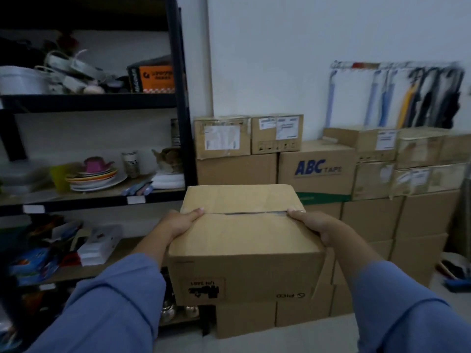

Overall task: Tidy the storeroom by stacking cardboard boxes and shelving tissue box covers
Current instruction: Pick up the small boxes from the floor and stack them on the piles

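Plain brown cardboard box (242, 240), top flaps closed: held between both hands, in front of stacked brown cartons (316, 171) along the white wall. Left hand (178, 224): grasps the box's left edge, thumb on top. Right hand (316, 225): grasps the right edge likewise. Black metal shelving unit (182, 98): left, cluttered.

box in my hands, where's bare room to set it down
Bare for the held box: the ABC box top, between the labelled boxes left and a small box right; also floor before the stack. Crowded: the shelf with plates.
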